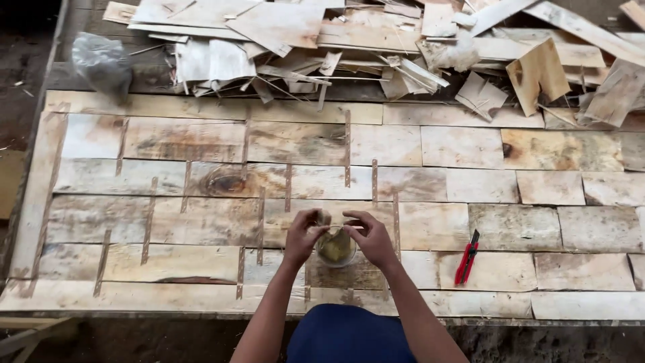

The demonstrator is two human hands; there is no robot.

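Patchwork veneer sheets [430,144] cover a long worktable, laid edge to edge in pale rectangular pieces, many seams bridged by narrow strips of brown tape [347,148]. Dark ground shows beyond the table's left edge.

Landmark for positions: the roll of clear tape [335,247], which lies near the front edge of the table, roughly at mid-length, directly ahead of the person.

Left hand [302,235]: touching the left side of the roll, fingers curled in a narrow pinch at its upper rim. Right hand [371,238]: touching the right side of the roll, thumb and forefinger pinched close together at the top, where a thin glint of tape appears between the two hands. Whether either hand fully grips the roll cannot be told; both are in contact with it.

Right of the roll, well apart from the right hand, a red utility knife [467,257] lies on the veneer, tilted slightly off upright.

Far side of the table from the roll: a loose heap of veneer offcuts [376,47], splintered and overlapping, running along the back edge. At the far left of that heap, a crumpled grey plastic bag [102,64].

Near side of the roll: the person's dark blue garment [349,335] between the forearms.
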